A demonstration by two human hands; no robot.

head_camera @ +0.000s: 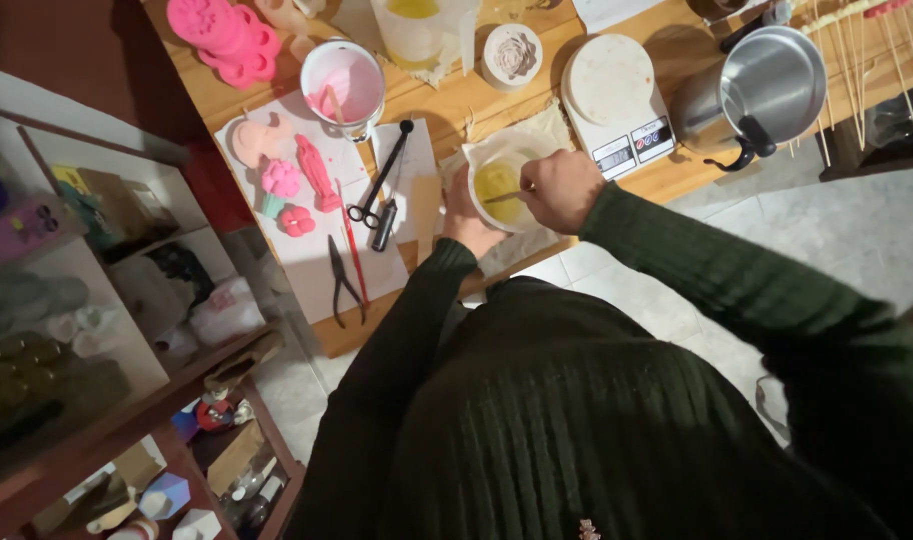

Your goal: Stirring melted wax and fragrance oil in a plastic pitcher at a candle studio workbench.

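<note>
Head view: left hand (pixel 464 218) grips the side of a white round cup (pixel 503 182) holding yellow liquid, near the wooden table's (pixel 446 105) front edge. Right hand (pixel 560 188), fingers closed, pinches a thin wooden stick (pixel 503 196) dipped in that liquid. Behind, a white cup (pixel 342 82) contains pink residue; an empty steel pot (pixel 768 88) stands right, beside a white kitchen scale (pixel 616 100).

A wooden desk (pixel 496 95) stands on a pale tiled floor (pixel 836 230), lit warmly from above, with a dim wooden shelf unit (pixel 126 420) of jars and boxes beside it.
</note>
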